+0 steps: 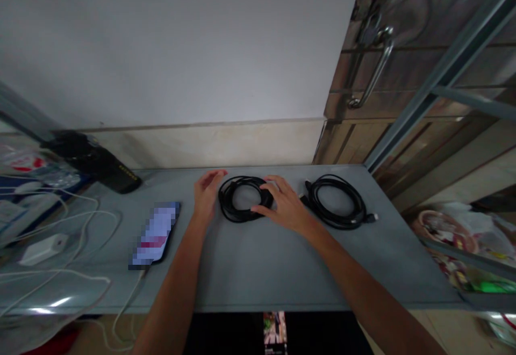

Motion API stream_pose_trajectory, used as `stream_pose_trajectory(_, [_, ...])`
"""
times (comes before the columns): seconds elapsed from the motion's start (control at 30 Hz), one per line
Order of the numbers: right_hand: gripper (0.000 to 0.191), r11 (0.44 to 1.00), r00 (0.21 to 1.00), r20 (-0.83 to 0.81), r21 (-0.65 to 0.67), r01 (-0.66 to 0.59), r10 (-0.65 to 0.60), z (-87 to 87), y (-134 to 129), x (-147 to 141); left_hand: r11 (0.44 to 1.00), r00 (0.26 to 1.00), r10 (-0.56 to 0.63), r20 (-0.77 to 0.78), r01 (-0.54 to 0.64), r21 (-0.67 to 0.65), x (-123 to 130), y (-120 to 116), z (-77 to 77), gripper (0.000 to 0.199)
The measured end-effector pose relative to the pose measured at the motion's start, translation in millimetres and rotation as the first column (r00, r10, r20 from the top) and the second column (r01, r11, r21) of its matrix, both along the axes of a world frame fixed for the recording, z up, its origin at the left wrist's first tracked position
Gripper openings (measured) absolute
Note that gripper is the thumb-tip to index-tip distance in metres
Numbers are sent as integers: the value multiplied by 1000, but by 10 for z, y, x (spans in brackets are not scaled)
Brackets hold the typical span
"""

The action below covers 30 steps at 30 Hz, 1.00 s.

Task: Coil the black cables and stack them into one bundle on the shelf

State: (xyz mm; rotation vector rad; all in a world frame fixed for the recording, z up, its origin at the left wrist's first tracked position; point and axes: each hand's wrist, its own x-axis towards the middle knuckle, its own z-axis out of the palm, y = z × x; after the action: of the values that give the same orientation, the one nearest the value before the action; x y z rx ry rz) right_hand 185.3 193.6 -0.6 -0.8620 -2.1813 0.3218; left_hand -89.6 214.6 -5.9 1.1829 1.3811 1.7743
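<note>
A coiled black cable (237, 215) lies on the grey tabletop (262, 269) between my two hands. My left hand (207, 194) is just beside the coil's left edge, fingers apart and holding nothing. Over the right side of the same coil is my right hand (282, 202), its thumb and fingers spread around the cable's edge without closing on it. A second black cable coil (338, 221), with connector ends showing, rests to the right of my right hand.
At the left are a phone (155, 237) with a white cord, a black bottle (100, 167) lying tilted, and a white adapter (44, 249) among loose cords. A metal frame post (427, 97) rises at the right, near a basket (431, 216).
</note>
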Motion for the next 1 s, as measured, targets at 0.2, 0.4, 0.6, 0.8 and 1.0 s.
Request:
stream_pose_trajectory(0.2, [30,975,973,-67,20,221,-219,294,-142,690,989,964,127,233,-140,42,-136,81,-51,36])
stream_pose_trajectory(0.4, [59,932,910,237,-47,360,-340,-32,-471,1768,986,950,135,283,-157,58,-130,88,-38,32])
stream_pose_trajectory(0.6, [45,900,900,279,-192,392,-333,-172,-535,1981,991,957,106,272,-123,47,-86,55,-34,34])
stream_pose_trajectory(0.8, [53,857,874,-87,-265,442,-477,480,-397,1813,997,977,82,195,-81,-13,-77,-1,-22,42])
stream_pose_trajectory(1.0, [54,902,651,-627,-250,351,-428,1578,-314,1591,996,975,21,222,-41,85,-1,-85,120,34])
